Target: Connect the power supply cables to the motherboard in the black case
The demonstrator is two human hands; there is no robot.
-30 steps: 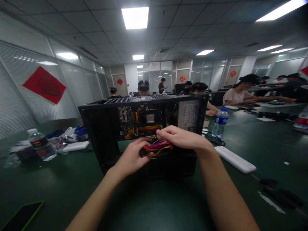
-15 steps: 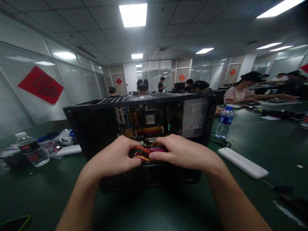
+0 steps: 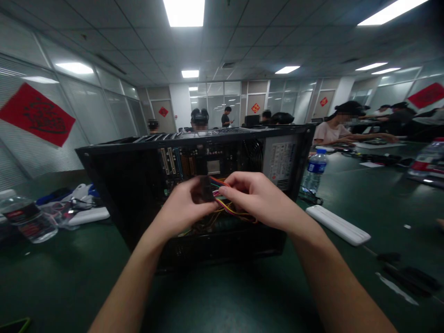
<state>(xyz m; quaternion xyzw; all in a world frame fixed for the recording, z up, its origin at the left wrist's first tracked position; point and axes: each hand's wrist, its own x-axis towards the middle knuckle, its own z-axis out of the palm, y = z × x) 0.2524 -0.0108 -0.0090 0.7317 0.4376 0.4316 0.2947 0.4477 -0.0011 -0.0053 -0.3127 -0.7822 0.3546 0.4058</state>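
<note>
An open black computer case [image 3: 118, 145] stands on the green table in front of me. Inside show the motherboard [image 3: 222, 155], a dark fan [image 3: 254, 156] and the silver power supply [image 3: 280, 162]. My left hand [image 3: 178, 206] is closed, thumb and fingers round a black cable connector [image 3: 207, 188] held at the case's open side. Coloured wires [image 3: 227, 207] run from that connector to the right. My right hand [image 3: 262, 199] pinches these wires close behind the connector; some hang below its fingers. Parts of the board are hidden behind both hands.
To the right stand a water bottle [image 3: 316, 170] and a long white power strip [image 3: 338, 225]. Another bottle [image 3: 29, 217], bags and cables lie at left. A phone edge [image 3: 17, 325] shows at lower left. A person [image 3: 335, 132] sits at the far right.
Both hands have risen with the wires, and the black connector now shows in my left hand. The view has turned slightly right.
</note>
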